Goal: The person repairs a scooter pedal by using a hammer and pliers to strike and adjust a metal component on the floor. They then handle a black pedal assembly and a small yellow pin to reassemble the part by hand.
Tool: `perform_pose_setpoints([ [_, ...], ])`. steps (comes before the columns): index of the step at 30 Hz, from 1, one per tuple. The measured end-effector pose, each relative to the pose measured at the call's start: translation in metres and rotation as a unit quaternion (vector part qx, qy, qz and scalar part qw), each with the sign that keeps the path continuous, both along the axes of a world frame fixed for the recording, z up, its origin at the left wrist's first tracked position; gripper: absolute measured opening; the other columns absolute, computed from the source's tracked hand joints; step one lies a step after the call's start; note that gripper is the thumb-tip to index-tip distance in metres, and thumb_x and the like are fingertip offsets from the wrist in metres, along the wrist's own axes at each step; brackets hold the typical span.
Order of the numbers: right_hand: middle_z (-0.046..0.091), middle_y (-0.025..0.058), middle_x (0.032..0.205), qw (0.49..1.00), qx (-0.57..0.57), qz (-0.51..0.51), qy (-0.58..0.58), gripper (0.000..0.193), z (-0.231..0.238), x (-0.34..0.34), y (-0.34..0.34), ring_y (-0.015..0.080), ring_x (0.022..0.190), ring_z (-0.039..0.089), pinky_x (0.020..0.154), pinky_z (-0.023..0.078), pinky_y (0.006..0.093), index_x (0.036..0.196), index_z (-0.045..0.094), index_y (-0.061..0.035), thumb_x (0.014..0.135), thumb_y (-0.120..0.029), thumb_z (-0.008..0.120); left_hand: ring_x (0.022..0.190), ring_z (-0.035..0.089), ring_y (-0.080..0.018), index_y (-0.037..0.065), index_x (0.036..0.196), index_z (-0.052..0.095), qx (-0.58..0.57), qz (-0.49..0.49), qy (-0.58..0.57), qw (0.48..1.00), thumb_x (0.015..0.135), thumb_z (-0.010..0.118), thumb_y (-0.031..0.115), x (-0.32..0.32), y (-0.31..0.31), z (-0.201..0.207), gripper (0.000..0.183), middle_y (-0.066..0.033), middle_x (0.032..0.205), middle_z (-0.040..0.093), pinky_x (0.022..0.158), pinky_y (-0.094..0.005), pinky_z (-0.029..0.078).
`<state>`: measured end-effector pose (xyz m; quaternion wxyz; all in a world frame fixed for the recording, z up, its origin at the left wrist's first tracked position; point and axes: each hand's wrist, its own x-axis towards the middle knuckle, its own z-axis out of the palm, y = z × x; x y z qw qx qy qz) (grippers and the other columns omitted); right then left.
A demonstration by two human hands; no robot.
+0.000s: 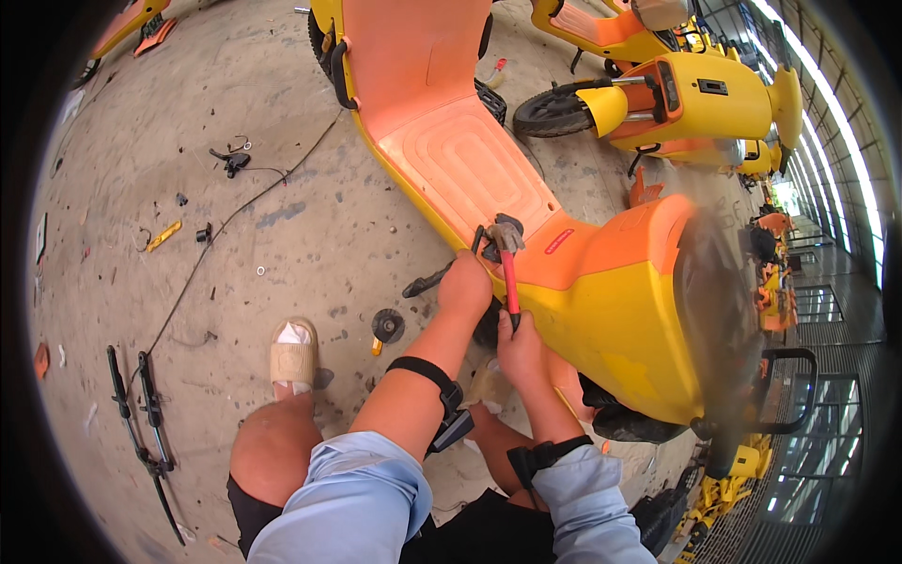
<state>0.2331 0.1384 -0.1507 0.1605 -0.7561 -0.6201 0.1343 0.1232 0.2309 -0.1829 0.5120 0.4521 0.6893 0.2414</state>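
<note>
My right hand [522, 352] grips a hammer [510, 282] by the black end of its red handle. Its dull metal head lies over the rear edge of the orange footboard [460, 155] of a yellow and orange scooter [615, 315]. Beside the hammer head, my left hand [466, 284] is closed at the scooter's lower side. A short black rod-like piece [478, 239] sticks up from it; its lower part is hidden, so I cannot tell its kind. The black seat [719, 291] looks blurred at the right.
More yellow scooters [695, 99] stand at the far right. On the concrete floor lie a fork-shaped black part [150, 414], a long cable [246, 205], a black brake lever [231, 162], a round black disc [387, 325] and a yellow strip [164, 235]. A kickstand-like bar [427, 281] juts left.
</note>
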Motion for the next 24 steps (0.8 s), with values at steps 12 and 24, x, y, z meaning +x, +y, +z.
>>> perform_pose_setpoints([
  [12,0.062,0.0165,0.079,0.975,-0.017,-0.097,0.2,0.039,0.018,0.001,0.009,0.0268,0.073,0.059,0.07,0.047,0.0386,0.092,0.058,0.0028,0.099,-0.035,0.059,0.081,0.059,-0.0505,-0.003,0.096,0.05,0.1,0.129,-0.006,0.987,0.098,0.053,0.023,-0.005,-0.042,-0.081,0.026,-0.0289,0.084,0.063,0.071,-0.0556,0.046],
  [24,0.058,0.0096,0.068,0.959,-0.212,-0.047,0.184,0.033,-0.038,-0.039,-0.04,0.0199,0.063,0.055,0.06,0.045,0.0363,0.089,0.06,-0.0003,0.093,-0.032,0.065,0.091,0.062,-0.049,-0.004,0.102,0.054,-0.166,0.161,0.092,0.969,0.096,0.051,0.018,-0.076,-0.182,-0.199,0.023,-0.0311,0.094,0.064,0.077,-0.0521,0.049],
])
